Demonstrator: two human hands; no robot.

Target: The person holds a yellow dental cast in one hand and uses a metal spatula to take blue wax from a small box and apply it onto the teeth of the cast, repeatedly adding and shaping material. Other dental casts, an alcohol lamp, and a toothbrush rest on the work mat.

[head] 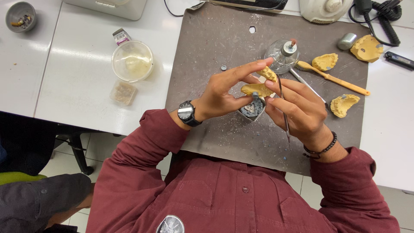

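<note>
My left hand (226,90) pinches a yellow dental cast (258,89) between thumb and fingers, above a grey mat (207,51). My right hand (297,108) touches the same cast from the right and holds a thin metal carving tool (285,116) that runs down along its fingers. A small metal dish (252,110) with grey wax sits just below the cast. A black watch is on the left wrist, a dark bead bracelet on the right. Both sleeves are maroon.
A glass spirit lamp (282,55) stands behind the hands. Yellow casts (325,61) (343,105) (366,47) and a yellow-handled brush (332,78) lie right. A clear round tub (132,61) and small box (123,92) sit left. An ashtray-like bowl (20,16) is far left.
</note>
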